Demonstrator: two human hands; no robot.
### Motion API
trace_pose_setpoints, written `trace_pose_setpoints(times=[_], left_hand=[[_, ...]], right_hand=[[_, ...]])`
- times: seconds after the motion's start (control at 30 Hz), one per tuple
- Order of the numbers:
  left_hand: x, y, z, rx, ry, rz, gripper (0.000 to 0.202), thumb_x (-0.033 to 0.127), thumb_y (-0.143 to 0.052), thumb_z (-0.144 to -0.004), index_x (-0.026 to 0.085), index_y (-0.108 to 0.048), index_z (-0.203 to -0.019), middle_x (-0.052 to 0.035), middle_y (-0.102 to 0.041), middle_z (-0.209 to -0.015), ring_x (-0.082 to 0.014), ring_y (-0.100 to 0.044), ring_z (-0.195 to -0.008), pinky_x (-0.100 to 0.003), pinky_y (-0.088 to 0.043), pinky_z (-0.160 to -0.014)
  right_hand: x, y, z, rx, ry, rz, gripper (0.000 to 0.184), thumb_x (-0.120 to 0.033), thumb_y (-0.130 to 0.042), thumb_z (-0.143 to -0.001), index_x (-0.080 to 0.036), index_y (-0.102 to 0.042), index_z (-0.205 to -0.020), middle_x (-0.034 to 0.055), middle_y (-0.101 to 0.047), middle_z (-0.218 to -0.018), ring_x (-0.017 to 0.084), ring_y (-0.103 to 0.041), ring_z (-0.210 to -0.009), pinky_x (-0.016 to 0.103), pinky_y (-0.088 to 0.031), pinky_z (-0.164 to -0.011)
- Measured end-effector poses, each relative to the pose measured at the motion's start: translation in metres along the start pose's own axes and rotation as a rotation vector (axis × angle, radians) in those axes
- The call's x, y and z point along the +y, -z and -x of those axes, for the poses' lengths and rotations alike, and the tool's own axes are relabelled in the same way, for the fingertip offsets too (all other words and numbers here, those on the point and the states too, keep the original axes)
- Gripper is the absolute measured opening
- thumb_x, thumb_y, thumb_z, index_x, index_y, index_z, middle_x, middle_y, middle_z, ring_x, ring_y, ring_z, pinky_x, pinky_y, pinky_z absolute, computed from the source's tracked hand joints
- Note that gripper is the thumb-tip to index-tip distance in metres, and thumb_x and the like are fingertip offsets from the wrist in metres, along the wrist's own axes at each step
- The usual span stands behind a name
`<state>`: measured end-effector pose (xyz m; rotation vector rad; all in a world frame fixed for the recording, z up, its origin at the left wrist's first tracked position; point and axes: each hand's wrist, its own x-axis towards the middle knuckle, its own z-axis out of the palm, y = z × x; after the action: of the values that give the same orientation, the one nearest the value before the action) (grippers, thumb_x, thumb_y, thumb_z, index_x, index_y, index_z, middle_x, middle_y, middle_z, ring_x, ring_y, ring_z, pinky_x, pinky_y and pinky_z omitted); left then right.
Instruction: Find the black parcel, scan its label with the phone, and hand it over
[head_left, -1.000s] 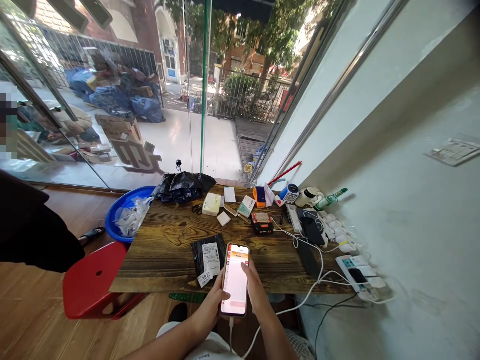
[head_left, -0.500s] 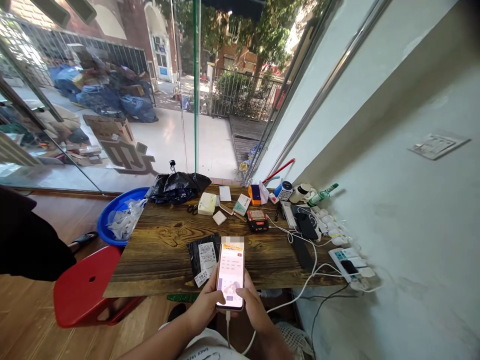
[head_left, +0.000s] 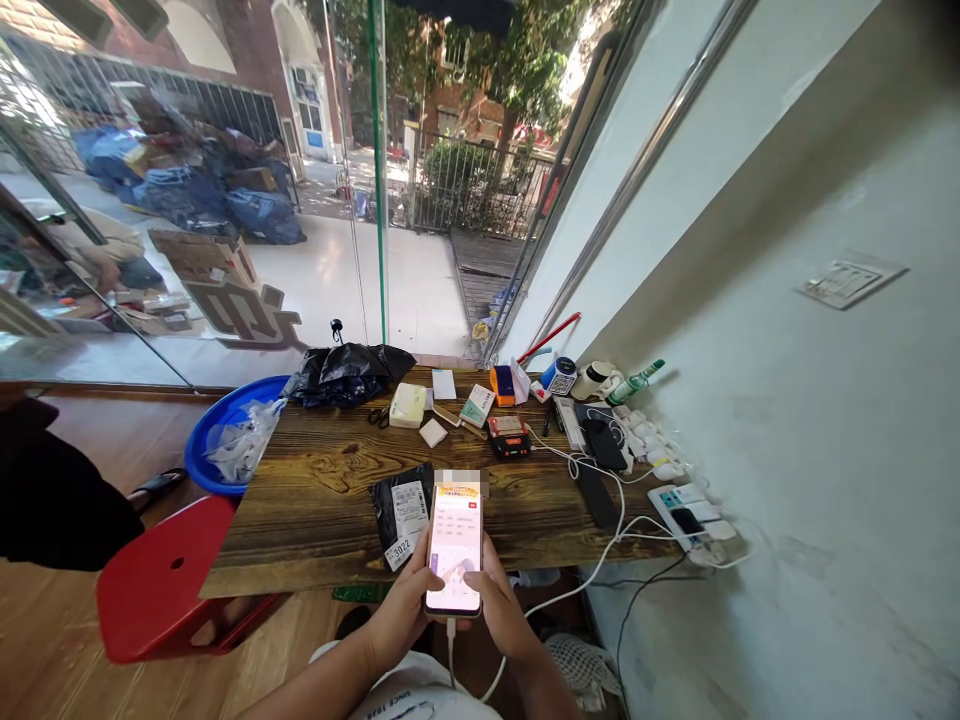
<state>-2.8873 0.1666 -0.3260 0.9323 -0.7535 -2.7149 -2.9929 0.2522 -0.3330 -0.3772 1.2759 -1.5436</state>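
Observation:
A lit smartphone (head_left: 455, 545) is held upright between both hands at the near edge of the wooden table (head_left: 300, 520). My left hand (head_left: 406, 605) grips its left side, with the thumb over the lower screen. On the other side my right hand (head_left: 496, 600) is closed round the phone, its thumb also over the lower screen. A white charging cable (head_left: 451, 640) is plugged into the phone's bottom end. Just beyond my left hand lies a black plastic parcel (head_left: 384, 505) bearing a white shipping label (head_left: 409, 512) and a tag reading 3022.
Cables, a power strip (head_left: 690, 520) and chargers crowd the table's right side by the wall. A black-and-red device (head_left: 509, 440), scissors (head_left: 379, 417) and a black bag (head_left: 349, 375) lie farther back. To the left are a blue basin (head_left: 202, 440), a red stool (head_left: 161, 580) and a person's dark-clothed leg (head_left: 67, 490).
The view has shifted slightly, so the table items appear a little farther left. Both hands still hold the phone, and the right thumb has moved slightly inward over the screen.

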Motion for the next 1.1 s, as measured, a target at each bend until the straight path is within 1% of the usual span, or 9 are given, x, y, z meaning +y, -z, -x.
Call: trace_pose_setpoints(times=[0.07,0.17,0.23,0.37,0.57,0.7,0.87,0.93,1.1], left_hand=[[-0.004,0.000,-0.001,-0.019,-0.019,-0.003,0.101,0.015,-0.050,-0.058,0.031,-0.004,-0.147,-0.0105,-0.054,-0.125,-0.0238,-0.060,-0.086,-0.027,-0.049,-0.055],[-0.009,-0.002,-0.003,-0.045,-0.031,-0.004,0.098,0.016,-0.050,-0.060,0.031,-0.007,-0.147,-0.0099,-0.053,-0.126,-0.0226,-0.060,-0.084,-0.025,-0.047,-0.053],[-0.010,-0.005,-0.004,-0.039,-0.012,-0.007,0.101,0.016,-0.051,-0.059,0.030,-0.004,-0.147,-0.0102,-0.054,-0.126,-0.0226,-0.061,-0.083,-0.024,-0.046,-0.051],[-0.009,-0.008,-0.005,-0.028,0.005,0.010,0.108,0.017,-0.053,-0.055,0.027,0.004,-0.146,-0.0118,-0.055,-0.124,-0.0234,-0.062,-0.082,-0.024,-0.045,-0.049],[-0.011,-0.005,-0.006,-0.022,0.010,0.007,0.109,0.017,-0.053,-0.054,0.028,0.005,-0.146,-0.0120,-0.055,-0.124,-0.0232,-0.062,-0.079,-0.024,-0.045,-0.048],[-0.010,-0.007,-0.006,-0.022,0.016,-0.001,0.108,0.017,-0.052,-0.056,0.029,0.006,-0.146,-0.0118,-0.055,-0.124,-0.0227,-0.063,-0.077,-0.024,-0.045,-0.048],[-0.009,-0.005,-0.006,-0.054,0.005,0.003,0.107,0.018,-0.051,-0.055,0.031,0.005,-0.146,-0.0124,-0.052,-0.128,-0.0252,-0.062,-0.084,-0.024,-0.047,-0.050],[-0.010,-0.003,-0.006,-0.060,-0.005,0.012,0.106,0.018,-0.050,-0.055,0.030,0.004,-0.146,-0.0128,-0.050,-0.130,-0.0265,-0.062,-0.086,-0.026,-0.048,-0.050],[-0.012,0.001,-0.008,-0.038,-0.029,0.013,0.100,0.022,-0.049,-0.058,0.030,-0.004,-0.146,-0.0139,-0.049,-0.131,-0.0282,-0.061,-0.088,-0.028,-0.050,-0.050]], right_hand=[[0.003,0.003,0.000,0.017,0.001,0.024,0.069,-0.029,-0.061,-0.066,-0.021,-0.040,-0.131,0.0091,-0.054,-0.130,0.028,-0.047,-0.121,0.044,-0.036,-0.104],[0.007,0.008,0.001,0.051,-0.005,0.058,0.072,-0.032,-0.063,-0.067,-0.020,-0.038,-0.133,0.0106,-0.056,-0.127,0.029,-0.052,-0.115,0.046,-0.040,-0.099],[0.010,0.012,0.002,0.071,-0.012,0.040,0.072,-0.034,-0.063,-0.067,-0.021,-0.038,-0.133,0.0106,-0.058,-0.125,0.030,-0.054,-0.112,0.046,-0.042,-0.097],[0.012,0.015,0.002,0.091,0.008,-0.016,0.069,-0.032,-0.063,-0.067,-0.021,-0.042,-0.132,0.0097,-0.059,-0.124,0.029,-0.054,-0.114,0.045,-0.042,-0.098],[0.009,0.013,0.003,0.086,0.013,-0.006,0.070,-0.031,-0.062,-0.066,-0.021,-0.043,-0.132,0.0092,-0.061,-0.121,0.029,-0.055,-0.112,0.044,-0.043,-0.097],[0.012,0.014,0.003,0.081,0.009,-0.023,0.067,-0.030,-0.060,-0.068,-0.023,-0.042,-0.133,0.0075,-0.061,-0.121,0.029,-0.054,-0.114,0.044,-0.044,-0.096],[0.014,0.016,0.003,0.021,0.027,-0.092,0.067,-0.028,-0.058,-0.068,-0.021,-0.042,-0.133,0.0081,-0.059,-0.124,0.030,-0.051,-0.118,0.046,-0.041,-0.100],[0.012,0.016,0.003,0.002,0.023,-0.096,0.066,-0.027,-0.057,-0.068,-0.021,-0.042,-0.133,0.0078,-0.058,-0.126,0.029,-0.049,-0.120,0.045,-0.040,-0.101],[0.009,0.014,0.003,0.008,0.023,-0.074,0.062,-0.026,-0.054,-0.067,-0.021,-0.047,-0.128,0.0069,-0.056,-0.129,0.027,-0.047,-0.122,0.043,-0.038,-0.103]])
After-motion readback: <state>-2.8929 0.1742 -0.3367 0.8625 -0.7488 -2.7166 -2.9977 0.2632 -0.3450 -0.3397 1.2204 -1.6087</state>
